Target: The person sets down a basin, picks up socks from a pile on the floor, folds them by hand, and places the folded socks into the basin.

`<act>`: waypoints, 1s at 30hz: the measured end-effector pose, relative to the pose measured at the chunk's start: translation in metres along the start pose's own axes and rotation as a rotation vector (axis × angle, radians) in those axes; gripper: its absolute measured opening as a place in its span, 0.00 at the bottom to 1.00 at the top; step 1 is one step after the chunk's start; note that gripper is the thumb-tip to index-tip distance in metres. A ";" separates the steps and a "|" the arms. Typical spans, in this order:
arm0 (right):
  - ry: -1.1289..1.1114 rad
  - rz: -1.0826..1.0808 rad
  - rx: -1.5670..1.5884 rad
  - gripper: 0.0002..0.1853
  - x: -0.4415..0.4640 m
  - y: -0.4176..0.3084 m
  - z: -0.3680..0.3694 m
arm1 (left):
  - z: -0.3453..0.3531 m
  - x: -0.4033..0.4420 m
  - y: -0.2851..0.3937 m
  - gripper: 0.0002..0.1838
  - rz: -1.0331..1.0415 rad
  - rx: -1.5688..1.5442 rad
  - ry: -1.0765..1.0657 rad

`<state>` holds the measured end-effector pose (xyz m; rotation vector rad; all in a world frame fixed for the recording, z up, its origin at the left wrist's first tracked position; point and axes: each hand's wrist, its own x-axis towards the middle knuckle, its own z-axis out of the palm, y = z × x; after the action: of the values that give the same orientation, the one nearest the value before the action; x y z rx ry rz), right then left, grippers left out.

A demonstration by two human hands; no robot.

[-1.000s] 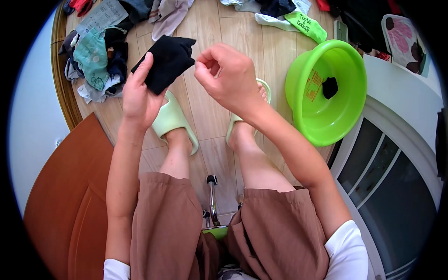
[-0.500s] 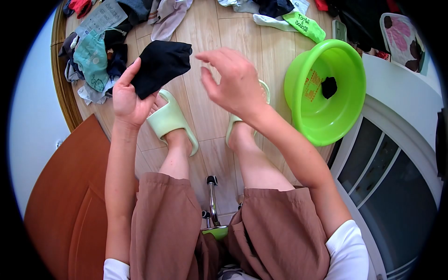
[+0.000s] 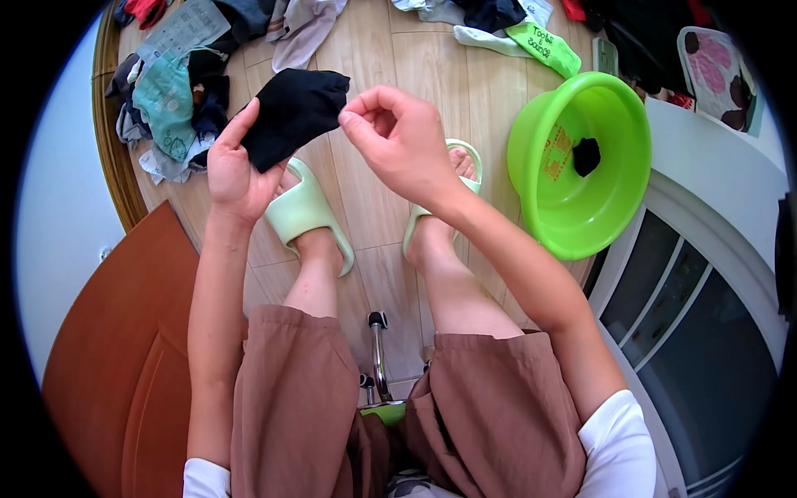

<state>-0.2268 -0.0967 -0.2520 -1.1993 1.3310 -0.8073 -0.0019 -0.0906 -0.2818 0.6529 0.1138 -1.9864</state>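
Observation:
A black cloth [image 3: 296, 116] is held up above the floor by my left hand [image 3: 238, 173], whose thumb lies on its lower left edge while the other fingers are hidden beneath it. At the cloth's right edge, my right hand [image 3: 400, 145] has its thumb and index finger pinched together, touching or very near the fabric. Whether a bit of cloth or thread lies between those fingertips is too small to tell. To the right stands a green basin [image 3: 531, 158] with a small black item [image 3: 586, 157] inside.
Clothes and a teal bag [image 3: 164, 104] are heaped at the upper left. A bright green sock [image 3: 544, 48] lies with other socks at the top. Pale green slippers [image 3: 305, 214] are on my feet. A brown wooden panel [image 3: 124, 357] stands at the left, a white-framed door [image 3: 664, 282] at the right.
Half a second ago my right hand's fingers were spread apart from the cloth; now thumb and index finger are closed at its right edge. The cloth has shifted slightly to the right.

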 end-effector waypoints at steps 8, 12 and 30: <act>0.038 -0.296 -0.153 0.07 0.001 -0.014 0.008 | 0.009 -0.003 -0.005 0.22 -0.004 0.034 -0.027; 0.062 -0.386 -0.188 0.06 0.009 -0.004 0.019 | 0.007 -0.002 -0.009 0.22 -0.010 0.005 -0.047; -0.011 -0.470 -0.777 0.36 -0.014 0.004 -0.009 | -0.005 -0.006 0.004 0.20 0.013 0.070 0.084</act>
<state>-0.2385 -0.0843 -0.2502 -2.1819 1.4177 -0.6008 0.0055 -0.0856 -0.2827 0.7807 0.0905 -1.9578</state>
